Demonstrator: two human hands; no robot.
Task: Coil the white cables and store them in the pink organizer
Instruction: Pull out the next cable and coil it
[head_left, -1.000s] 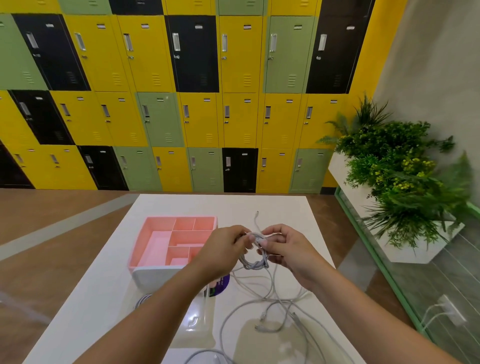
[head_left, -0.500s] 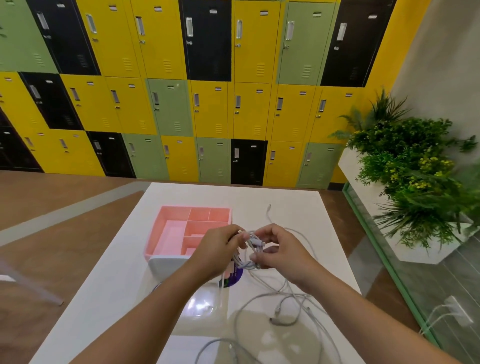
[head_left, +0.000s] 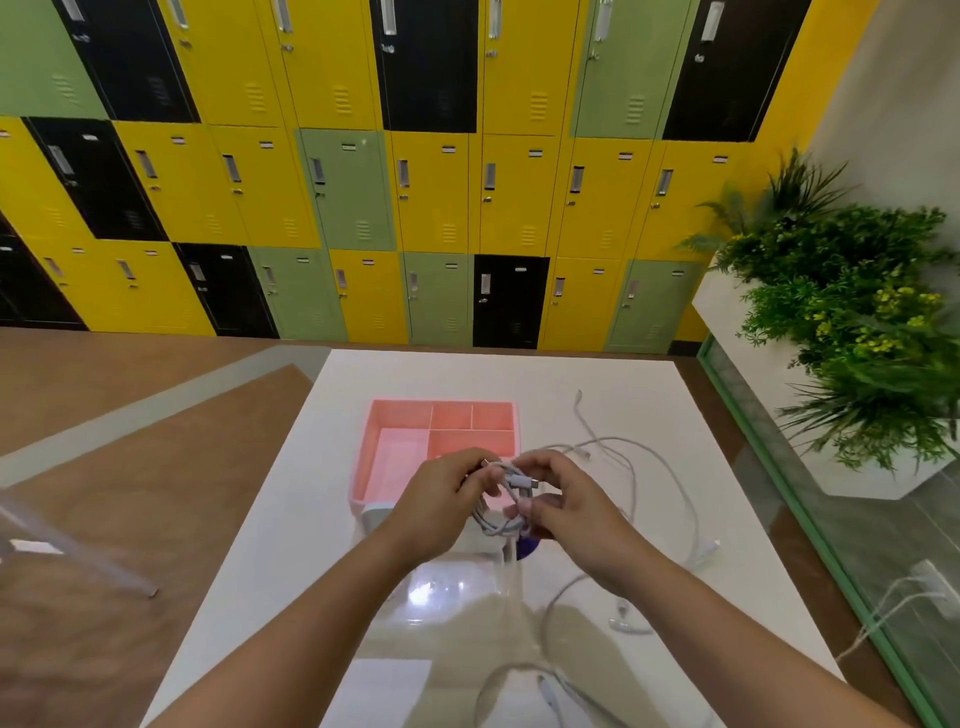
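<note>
Above the white table (head_left: 291, 525) I hold a small coil of white cable (head_left: 500, 506) between both hands. My left hand (head_left: 441, 501) grips its left side, and my right hand (head_left: 566, 499) pinches the cable's plug end over the coil. The pink organizer (head_left: 400, 447), divided into several compartments, sits just behind my hands; its near right part is hidden by them. More loose white cables (head_left: 649, 467) trail over the table to the right and toward me.
A purple round item (head_left: 527, 545) peeks out below the coil. A white planter with green plants (head_left: 852, 332) stands at the right past a green-edged glass rail. Coloured lockers (head_left: 431, 197) fill the far wall. A clear chair leg (head_left: 78, 551) lies at the left.
My view has tilted down, so the table and organizer sit lower and nearer. My hands have kept hold of the coil, and my right hand has worked the plug end around it.
</note>
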